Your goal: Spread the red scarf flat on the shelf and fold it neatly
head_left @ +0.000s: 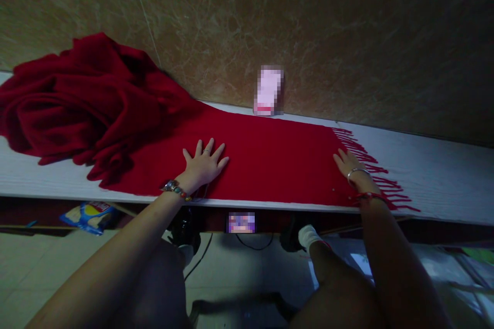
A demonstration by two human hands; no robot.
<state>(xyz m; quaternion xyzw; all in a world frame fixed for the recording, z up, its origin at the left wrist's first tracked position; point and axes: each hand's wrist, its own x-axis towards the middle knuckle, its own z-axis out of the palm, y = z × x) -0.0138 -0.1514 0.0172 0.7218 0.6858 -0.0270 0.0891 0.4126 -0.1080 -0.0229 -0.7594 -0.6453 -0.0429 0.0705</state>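
A red fringed scarf [270, 159] lies along a narrow white tabletop [436, 164]. Its right part is spread flat, with the tassels [370, 164] fanned out at the end, while the left part is heaped in loose folds [88, 97]. My left hand [204, 164] rests flat on the smooth middle stretch, fingers spread. Near the fringed end, my right hand [353, 169] lies on the cloth with its fingers stretched out. Neither hand grasps anything.
A pixelated pink-and-white object [269, 90] leans on the marbled wall [309, 25] behind the scarf. Below the table edge are a blue and yellow packet [90, 216], a pixelated screen-like item [241, 222] and a dark cable [254, 248]. My legs are under the table.
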